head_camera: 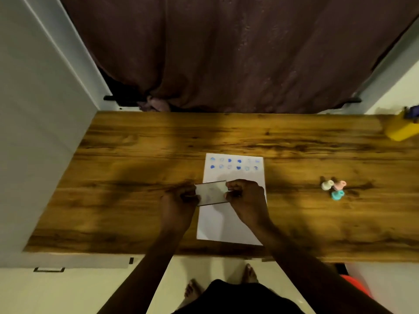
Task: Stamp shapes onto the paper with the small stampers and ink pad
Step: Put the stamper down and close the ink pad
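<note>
A white paper lies on the wooden table, with two rows of blue stamped shapes near its far edge. I hold a small flat rectangular case, the ink pad, just above the paper's left edge. My left hand grips its left end and my right hand grips its right end. Whether its lid is on or off is unclear. Three small stampers, white, pink and teal, sit clustered on the table to the right, apart from both hands.
A yellow container with blue items stands at the table's far right corner. A dark curtain hangs behind the table. A grey wall borders the left side. My bare feet show below the near table edge.
</note>
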Tool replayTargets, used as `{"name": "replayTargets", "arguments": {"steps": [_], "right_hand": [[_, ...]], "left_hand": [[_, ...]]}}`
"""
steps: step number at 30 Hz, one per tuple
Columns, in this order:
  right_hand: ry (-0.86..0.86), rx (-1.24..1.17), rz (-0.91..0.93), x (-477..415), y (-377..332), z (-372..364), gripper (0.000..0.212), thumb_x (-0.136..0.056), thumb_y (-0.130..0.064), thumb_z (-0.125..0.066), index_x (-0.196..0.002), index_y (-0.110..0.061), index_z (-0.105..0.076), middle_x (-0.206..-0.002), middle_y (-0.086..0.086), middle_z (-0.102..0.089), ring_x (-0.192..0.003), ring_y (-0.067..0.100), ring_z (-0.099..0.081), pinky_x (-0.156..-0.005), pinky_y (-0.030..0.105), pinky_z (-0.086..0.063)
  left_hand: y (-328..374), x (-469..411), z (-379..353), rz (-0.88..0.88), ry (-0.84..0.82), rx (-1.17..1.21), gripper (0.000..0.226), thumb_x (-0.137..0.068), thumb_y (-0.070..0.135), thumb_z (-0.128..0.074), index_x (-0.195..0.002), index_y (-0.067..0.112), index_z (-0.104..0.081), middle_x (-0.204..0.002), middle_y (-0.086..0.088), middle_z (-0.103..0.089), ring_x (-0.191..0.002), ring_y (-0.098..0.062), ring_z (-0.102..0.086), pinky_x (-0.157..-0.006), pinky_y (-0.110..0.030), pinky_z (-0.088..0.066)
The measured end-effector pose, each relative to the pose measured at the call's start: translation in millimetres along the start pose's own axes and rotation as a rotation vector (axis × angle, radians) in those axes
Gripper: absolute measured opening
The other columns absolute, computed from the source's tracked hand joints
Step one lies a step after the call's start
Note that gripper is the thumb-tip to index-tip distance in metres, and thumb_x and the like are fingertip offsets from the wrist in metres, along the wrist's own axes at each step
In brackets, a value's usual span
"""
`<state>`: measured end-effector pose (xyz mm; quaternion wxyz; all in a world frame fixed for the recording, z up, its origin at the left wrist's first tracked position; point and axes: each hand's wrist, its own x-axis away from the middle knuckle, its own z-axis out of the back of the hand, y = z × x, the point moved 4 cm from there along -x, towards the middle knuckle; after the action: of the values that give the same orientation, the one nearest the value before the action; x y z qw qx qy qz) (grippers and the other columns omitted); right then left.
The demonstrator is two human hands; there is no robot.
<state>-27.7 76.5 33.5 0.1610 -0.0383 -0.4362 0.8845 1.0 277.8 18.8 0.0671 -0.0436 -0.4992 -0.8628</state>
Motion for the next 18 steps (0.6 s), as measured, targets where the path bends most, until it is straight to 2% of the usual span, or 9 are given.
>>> {"name": "replayTargets", "arguments": {"steps": [3, 5, 8, 10, 13, 14, 16, 18], "right_hand": [[0.048, -0.029, -0.088, -1.0, 20.6, 28.4, 0.032, -0.084, -0.008, -0.077, -0.115, -0.013, -0.072, -0.119, 0.002, -0.073, -0.112, 0.019, -0.068, -0.106, 0.039, -0.051], [0.088, -0.039, -0.144, -0.9, 37.1, 48.6, 0.033, -0.085, -0.008, -0.076, -0.118, -0.013, -0.072, -0.120, 0.002, -0.073, -0.112, 0.018, -0.068, -0.105, 0.038, -0.051], [0.145, -0.006, -0.188, 0.7, 61.1, 79.8, 0.028, -0.087, -0.009, -0.073, -0.114, -0.015, -0.075, -0.114, 0.000, -0.075, -0.105, 0.014, -0.070, -0.097, 0.025, -0.052], [0.184, 0.013, -0.213, 3.5, 80.2, 101.0, 0.025, -0.086, -0.008, -0.072, -0.110, -0.016, -0.076, -0.109, -0.002, -0.076, -0.101, 0.012, -0.070, -0.089, 0.018, -0.049], [0.223, 0.003, -0.269, 9.3, 108.2, 126.8, 0.026, -0.086, -0.006, -0.071, -0.110, -0.015, -0.075, -0.110, -0.003, -0.075, -0.101, 0.012, -0.069, -0.092, 0.025, -0.053], [0.228, 0.016, -0.280, 10.7, 117.6, 134.2, 0.026, -0.086, -0.007, -0.070, -0.110, -0.015, -0.075, -0.110, -0.003, -0.075, -0.100, 0.011, -0.069, -0.091, 0.026, -0.054], [0.237, 0.033, -0.302, 12.7, 134.9, 148.1, 0.026, -0.086, -0.007, -0.070, -0.110, -0.016, -0.074, -0.109, -0.003, -0.075, -0.100, 0.011, -0.069, -0.086, 0.023, -0.051], [0.240, 0.021, -0.333, 13.4, 150.0, 159.5, 0.028, -0.086, -0.007, -0.069, -0.112, -0.017, -0.074, -0.110, -0.002, -0.075, -0.102, 0.013, -0.069, -0.087, 0.023, -0.052]], "left_hand": [[25.9, 2.5, -33.0, -0.012, -0.044, 0.026, 0.031, -0.084, 0.006, -0.082, -0.115, 0.009, -0.077, -0.117, -0.010, -0.078, -0.105, -0.024, -0.075, -0.099, -0.037, -0.058], [41.4, 6.7, -57.7, -0.038, -0.071, 0.026, 0.034, -0.084, 0.005, -0.082, -0.117, 0.009, -0.076, -0.123, -0.009, -0.076, -0.112, -0.027, -0.073, -0.106, -0.044, -0.054], [58.8, 14.0, -92.0, -0.112, -0.122, 0.011, 0.036, -0.082, 0.005, -0.084, -0.117, 0.011, -0.075, -0.118, -0.006, -0.078, -0.105, -0.021, -0.074, -0.104, -0.041, -0.054], [68.7, 19.3, -115.4, -0.160, -0.141, -0.038, 0.031, -0.080, 0.008, -0.085, -0.110, 0.014, -0.079, -0.111, -0.002, -0.080, -0.096, -0.013, -0.075, -0.100, -0.034, -0.055], [80.7, 28.2, -150.6, -0.195, -0.203, -0.062, 0.026, -0.081, 0.010, -0.085, -0.106, 0.014, -0.080, -0.109, -0.002, -0.081, -0.089, -0.004, -0.070, -0.093, -0.020, -0.050], [84.3, 31.3, -162.8, -0.198, -0.230, -0.067, 0.026, -0.081, 0.010, -0.085, -0.106, 0.014, -0.080, -0.108, -0.002, -0.081, -0.086, -0.001, -0.068, -0.092, -0.020, -0.051], [89.9, 36.7, -184.2, -0.181, -0.278, -0.064, 0.026, -0.083, 0.011, -0.084, -0.108, 0.013, -0.080, -0.108, -0.002, -0.081, -0.083, 0.001, -0.066, -0.098, -0.030, -0.056], [94.2, 41.5, -201.4, -0.157, -0.311, -0.053, 0.027, -0.085, 0.011, -0.083, -0.112, 0.011, -0.079, -0.110, -0.004, -0.080, -0.092, -0.009, -0.073, -0.104, -0.041, -0.056]]}}
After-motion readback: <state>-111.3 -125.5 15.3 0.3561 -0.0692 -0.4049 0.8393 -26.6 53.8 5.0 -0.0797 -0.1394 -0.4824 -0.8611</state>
